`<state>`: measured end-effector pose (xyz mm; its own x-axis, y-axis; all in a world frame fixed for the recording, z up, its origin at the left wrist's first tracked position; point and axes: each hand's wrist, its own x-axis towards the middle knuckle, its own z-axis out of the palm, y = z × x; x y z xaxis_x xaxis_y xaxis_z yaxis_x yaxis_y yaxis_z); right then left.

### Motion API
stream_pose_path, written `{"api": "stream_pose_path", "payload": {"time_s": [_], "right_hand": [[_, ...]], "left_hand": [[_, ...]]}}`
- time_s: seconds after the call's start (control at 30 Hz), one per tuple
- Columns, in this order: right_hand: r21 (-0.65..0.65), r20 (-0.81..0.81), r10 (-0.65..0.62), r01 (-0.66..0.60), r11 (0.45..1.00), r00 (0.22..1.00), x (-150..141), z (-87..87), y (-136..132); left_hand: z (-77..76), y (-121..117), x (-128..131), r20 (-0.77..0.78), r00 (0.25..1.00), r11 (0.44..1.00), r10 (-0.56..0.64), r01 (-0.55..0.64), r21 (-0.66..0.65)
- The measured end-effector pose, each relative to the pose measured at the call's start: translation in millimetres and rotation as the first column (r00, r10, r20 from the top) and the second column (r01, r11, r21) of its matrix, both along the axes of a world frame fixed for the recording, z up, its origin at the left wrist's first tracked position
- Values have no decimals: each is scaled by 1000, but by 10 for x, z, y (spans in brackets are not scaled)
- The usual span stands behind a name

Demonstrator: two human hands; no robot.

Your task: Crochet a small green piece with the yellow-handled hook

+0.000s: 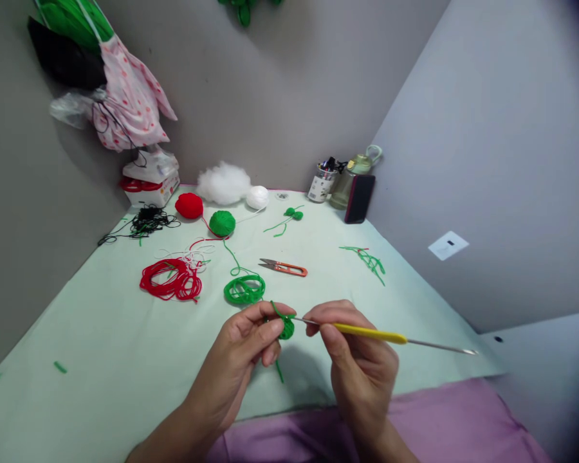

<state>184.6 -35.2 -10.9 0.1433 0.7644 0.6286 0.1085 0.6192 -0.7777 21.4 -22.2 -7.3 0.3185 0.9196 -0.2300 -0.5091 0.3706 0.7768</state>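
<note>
Between the thumb and fingers of my left hand (244, 344) is a small round green crochet piece (286, 328), with a short yarn tail (279, 371) hanging below it. Green yarn runs over my left index finger. My right hand (354, 357) is closed on a crochet hook (370, 332) with a yellow handle and a metal shaft at each end. The hook's left tip touches the top of the green piece; whether it is through a loop is too small to tell. Just beyond my left hand lies a loose coil of green yarn (244, 290), linked by a strand to a green yarn ball (222, 223).
Orange thread snips (284, 267) lie mid-table. To the left are a red yarn coil (170, 279), a red ball (189, 206) and tangled black yarn (149, 220). White stuffing (224, 182) sits at the back. Behind on the right stand a phone (360, 199) and a bottle (342, 190).
</note>
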Motion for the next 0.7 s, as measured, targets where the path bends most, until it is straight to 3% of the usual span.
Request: {"api": "stream_pose_path", "payload": {"time_s": [0.3, 0.57, 0.7], "right_hand": [[-107, -94, 125, -135, 985, 988, 11, -55, 0], [-83, -7, 111, -112, 990, 994, 7, -17, 36], [-76, -45, 94, -97, 992, 995, -6, -43, 35]], "left_hand": [[-25, -10, 8, -23, 1000, 997, 15, -13, 74], [-76, -18, 6, -33, 999, 996, -10, 13, 94], [-70, -5, 0, -83, 997, 995, -2, 10, 99]]}}
